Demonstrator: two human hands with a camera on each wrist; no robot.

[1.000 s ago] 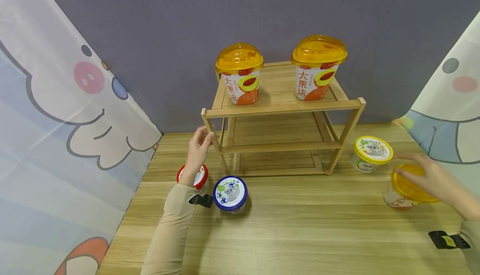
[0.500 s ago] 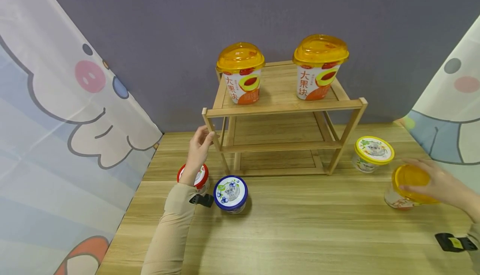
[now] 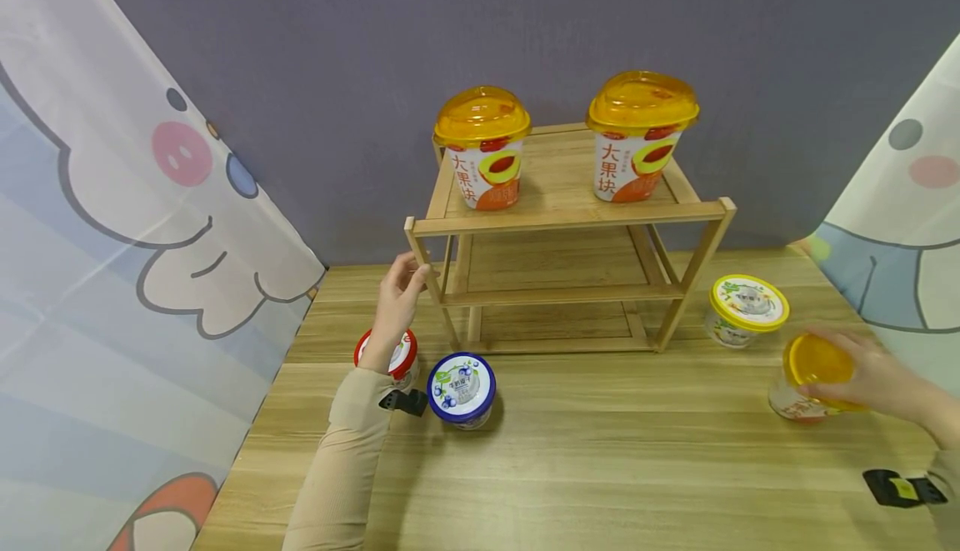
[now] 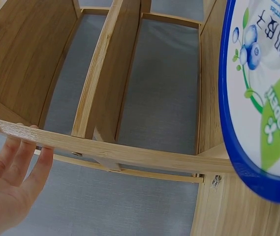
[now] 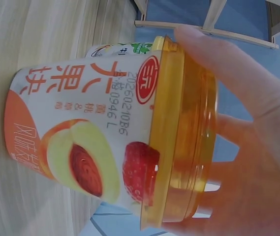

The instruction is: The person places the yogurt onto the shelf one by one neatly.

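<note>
At the right of the head view, my right hand (image 3: pixel 877 376) grips a yogurt cup (image 3: pixel 791 399) by its domed orange lid (image 5: pixel 186 132). The cup stands on the table; its peach picture faces the right wrist camera. My left hand (image 3: pixel 397 291) holds the left front post of a wooden rack (image 3: pixel 570 293), with the fingertips (image 4: pixel 44 157) against the post in the left wrist view. Two matching yogurt cups, a left one (image 3: pixel 491 172) and a right one (image 3: pixel 630 167), stand on the rack's top shelf.
A blue-lidded tub (image 3: pixel 461 388) stands before the rack's left side. Beside it, a red-lidded tub (image 3: pixel 405 355) is partly hidden by my left wrist. A yellow-lidded tub (image 3: pixel 746 305) stands right of the rack. Patterned curtains (image 3: pixel 187 226) hang at both sides.
My right hand has come down over the yogurt cup's lid, and its fingers have closed around it. The cup has stayed nearly in place. My left hand remains on the rack post.
</note>
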